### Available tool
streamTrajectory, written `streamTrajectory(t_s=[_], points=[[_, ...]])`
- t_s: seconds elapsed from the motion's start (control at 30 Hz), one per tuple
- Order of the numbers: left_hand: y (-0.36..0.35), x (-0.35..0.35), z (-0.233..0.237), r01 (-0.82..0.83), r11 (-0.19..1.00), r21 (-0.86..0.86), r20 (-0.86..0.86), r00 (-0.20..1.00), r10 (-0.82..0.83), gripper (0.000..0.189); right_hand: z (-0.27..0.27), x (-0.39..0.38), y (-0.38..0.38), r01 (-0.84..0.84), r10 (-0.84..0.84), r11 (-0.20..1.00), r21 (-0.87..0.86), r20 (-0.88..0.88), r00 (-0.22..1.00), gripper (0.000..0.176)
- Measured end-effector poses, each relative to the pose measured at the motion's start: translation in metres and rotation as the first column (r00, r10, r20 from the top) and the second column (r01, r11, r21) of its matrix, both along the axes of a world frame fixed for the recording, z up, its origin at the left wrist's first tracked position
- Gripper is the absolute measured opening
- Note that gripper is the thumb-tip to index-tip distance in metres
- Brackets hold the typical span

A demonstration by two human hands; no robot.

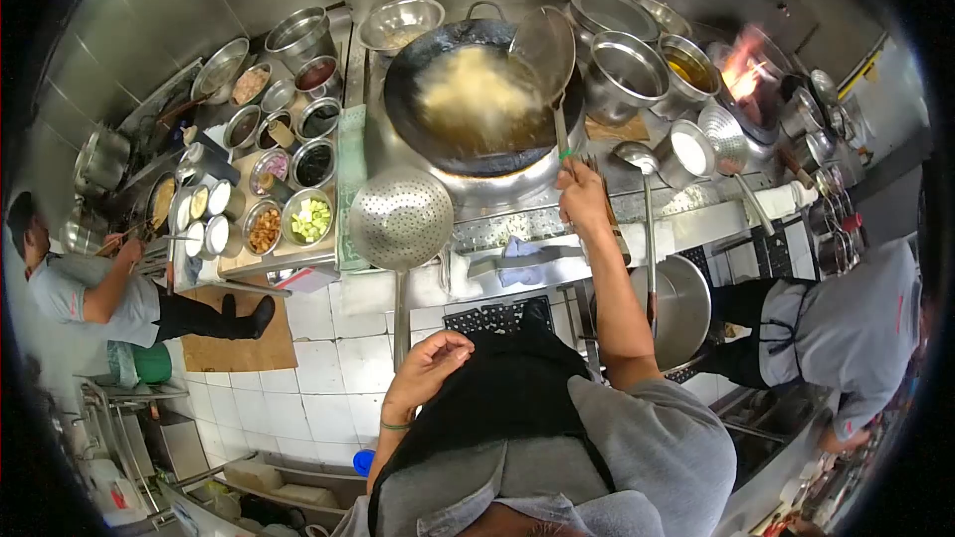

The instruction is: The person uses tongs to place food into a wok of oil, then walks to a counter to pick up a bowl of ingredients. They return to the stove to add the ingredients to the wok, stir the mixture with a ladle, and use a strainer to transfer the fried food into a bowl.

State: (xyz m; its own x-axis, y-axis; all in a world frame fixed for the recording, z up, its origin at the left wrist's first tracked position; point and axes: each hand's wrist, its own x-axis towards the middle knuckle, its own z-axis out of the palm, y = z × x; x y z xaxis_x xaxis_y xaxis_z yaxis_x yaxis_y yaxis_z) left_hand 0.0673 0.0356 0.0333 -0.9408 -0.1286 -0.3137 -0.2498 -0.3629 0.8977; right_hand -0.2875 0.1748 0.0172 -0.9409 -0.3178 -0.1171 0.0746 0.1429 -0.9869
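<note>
My right hand (582, 197) is closed around the handle of a wire-mesh skimmer (545, 48), whose round head hangs over the right side of a large black wok (408, 124). Pale food (477, 89), blurred by motion, bubbles in the oil inside. My left hand (433, 370) hovers before my black apron (477, 388), its fingers loosely curled with nothing visible in them. Just beyond it, a perforated ladle (401, 219) lies at the counter's front edge, its handle pointing down beside that hand.
Ingredient bowls, including diced green vegetables (310, 221), crowd the left counter. Steel pots (627, 75) stand right of the wok, with an open flame (743, 65) beyond. A solid ladle (642, 159) leans nearby. One person (95, 283) works at left, another (846, 323) at right.
</note>
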Motion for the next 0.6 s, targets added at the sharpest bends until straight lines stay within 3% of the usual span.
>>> streamTrajectory(t_s=[0.07,0.17,0.5,0.6], points=[[0.003,-0.006,0.002,-0.015,1.000,-0.021,-0.018,1.000,0.014,0.013,0.016,0.006,-0.003,-0.028,0.074,0.982,-0.188,0.238,0.969,0.041],[0.005,-0.009,0.000,-0.036,0.998,-0.050,-0.012,0.999,0.035,0.014,0.019,0.004,0.000,-0.029,0.166,0.942,-0.334,0.390,0.906,0.043],[0.017,-0.021,0.003,-0.076,0.995,-0.070,-0.016,0.997,0.075,0.014,0.016,-0.028,0.022,-0.071,0.501,0.780,-0.622,0.551,0.668,0.019],[0.019,-0.023,0.002,-0.099,0.993,-0.068,-0.011,0.995,0.099,0.012,0.013,-0.033,0.038,-0.062,0.525,0.758,-0.649,0.550,0.649,0.017]])
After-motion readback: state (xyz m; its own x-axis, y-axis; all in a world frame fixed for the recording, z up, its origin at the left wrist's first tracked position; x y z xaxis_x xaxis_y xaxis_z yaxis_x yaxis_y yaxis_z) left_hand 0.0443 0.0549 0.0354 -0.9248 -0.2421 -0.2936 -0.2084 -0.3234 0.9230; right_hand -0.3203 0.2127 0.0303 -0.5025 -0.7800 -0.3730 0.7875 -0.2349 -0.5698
